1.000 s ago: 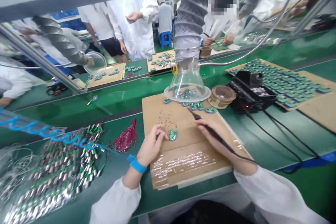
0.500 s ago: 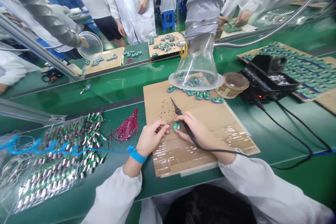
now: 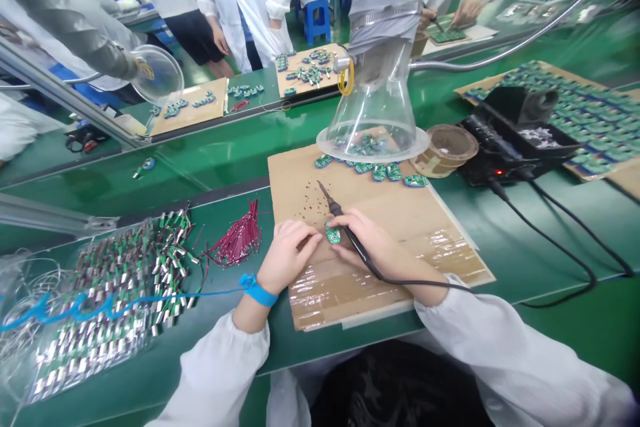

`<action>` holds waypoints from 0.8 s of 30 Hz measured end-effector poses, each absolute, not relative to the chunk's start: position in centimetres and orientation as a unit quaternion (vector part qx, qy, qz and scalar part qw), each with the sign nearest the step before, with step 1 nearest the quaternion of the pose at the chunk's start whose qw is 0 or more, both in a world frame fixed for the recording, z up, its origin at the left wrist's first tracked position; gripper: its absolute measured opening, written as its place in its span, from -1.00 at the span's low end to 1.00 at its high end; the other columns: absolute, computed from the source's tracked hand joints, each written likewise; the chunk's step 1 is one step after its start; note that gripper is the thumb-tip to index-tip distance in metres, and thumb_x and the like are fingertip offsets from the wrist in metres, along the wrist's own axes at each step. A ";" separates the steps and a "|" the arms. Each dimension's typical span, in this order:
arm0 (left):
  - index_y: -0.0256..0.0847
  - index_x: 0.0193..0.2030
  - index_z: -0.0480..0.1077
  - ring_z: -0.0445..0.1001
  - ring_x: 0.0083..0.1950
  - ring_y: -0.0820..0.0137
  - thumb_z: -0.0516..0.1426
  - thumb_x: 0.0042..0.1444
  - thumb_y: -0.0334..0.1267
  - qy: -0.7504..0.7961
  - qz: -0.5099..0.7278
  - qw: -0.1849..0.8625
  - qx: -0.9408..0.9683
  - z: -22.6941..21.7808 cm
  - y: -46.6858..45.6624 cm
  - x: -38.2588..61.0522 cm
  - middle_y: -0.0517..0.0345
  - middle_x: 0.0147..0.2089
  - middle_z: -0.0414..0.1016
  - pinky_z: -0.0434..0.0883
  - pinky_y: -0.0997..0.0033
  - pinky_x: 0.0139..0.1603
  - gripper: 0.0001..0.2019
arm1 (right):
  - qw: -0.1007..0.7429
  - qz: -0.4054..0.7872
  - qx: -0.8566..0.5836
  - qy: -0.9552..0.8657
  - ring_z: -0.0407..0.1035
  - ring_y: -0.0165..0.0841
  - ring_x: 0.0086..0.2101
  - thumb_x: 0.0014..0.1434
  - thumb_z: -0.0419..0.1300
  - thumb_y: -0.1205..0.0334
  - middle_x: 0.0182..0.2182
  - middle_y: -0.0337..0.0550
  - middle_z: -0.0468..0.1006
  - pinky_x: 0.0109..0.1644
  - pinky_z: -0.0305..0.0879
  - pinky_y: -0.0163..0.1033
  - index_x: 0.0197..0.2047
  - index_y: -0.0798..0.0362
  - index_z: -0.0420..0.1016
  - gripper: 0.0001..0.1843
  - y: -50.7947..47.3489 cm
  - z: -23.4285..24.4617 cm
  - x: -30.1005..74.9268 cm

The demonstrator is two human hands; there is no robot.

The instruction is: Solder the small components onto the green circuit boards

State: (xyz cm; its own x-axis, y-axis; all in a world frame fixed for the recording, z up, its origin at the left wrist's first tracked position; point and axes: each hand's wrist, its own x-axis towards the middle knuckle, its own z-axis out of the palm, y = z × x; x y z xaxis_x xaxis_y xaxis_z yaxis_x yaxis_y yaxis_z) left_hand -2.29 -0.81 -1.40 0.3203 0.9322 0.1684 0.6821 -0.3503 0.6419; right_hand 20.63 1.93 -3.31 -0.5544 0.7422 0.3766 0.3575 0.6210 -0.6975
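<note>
I list: right hand (image 3: 376,241), wrapped round soldering iron (image 3: 353,238); left hand (image 3: 287,251), fingertips together, contents unclear; one circuit board (image 3: 333,234) between them over cardboard (image 3: 411,227), seemingly unfinished; red wires (image 3: 243,237), apparently unused.

You can read no text, label, brand or number here; any marks on the green circuit board (image 3: 333,235) by your fingertips (image 3: 318,236) seem too small and blurred to make out.
</note>
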 end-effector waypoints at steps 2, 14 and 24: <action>-0.15 -0.22 0.50 0.43 -0.03 0.25 0.17 0.36 -0.23 0.509 0.253 0.204 0.797 -1.3 -0.7 -2.3 0.10 -0.15 0.47 0.29 0.12 0.11 -0.87 | 0.346 0.286 -0.330 -0.831 0.46 -0.12 0.01 0.24 0.28 0.34 0.02 0.00 0.47 0.10 0.44 0.02 0.19 -0.08 0.34 -0.53 2.0 -3.3 20.7; -0.18 -0.34 0.43 0.47 0.05 0.27 0.21 0.29 -0.34 0.485 0.284 0.263 0.784 -1.7 -0.5 -2.2 0.07 -0.03 0.45 0.37 0.12 0.16 -0.85 | 0.505 0.371 -0.446 -0.639 0.55 -0.28 -0.27 0.38 0.20 0.23 -0.27 -0.18 0.60 -0.09 0.49 -0.09 0.19 -0.10 0.25 -0.63 0.7 -2.7 24.4; -0.16 -0.30 0.40 0.51 0.05 0.27 0.16 0.33 -0.35 0.471 0.288 0.292 0.781 -1.5 -0.5 -1.9 0.05 0.04 0.53 0.44 0.17 0.07 -0.86 | 0.517 0.408 -0.479 -0.580 0.50 -0.37 -0.48 0.33 0.28 0.14 -0.47 -0.28 0.58 -0.33 0.45 -0.22 -0.07 -0.04 0.42 -0.84 1.0 -2.6 24.1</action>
State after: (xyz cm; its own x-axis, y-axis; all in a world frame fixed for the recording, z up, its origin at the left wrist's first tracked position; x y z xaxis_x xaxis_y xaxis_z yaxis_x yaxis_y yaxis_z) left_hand -1.91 -0.46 -1.49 0.3895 0.9042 0.1753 0.5673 -0.3854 0.7278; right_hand 24.09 1.03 -2.62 -0.0060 0.9780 0.2084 0.1347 0.2073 -0.9690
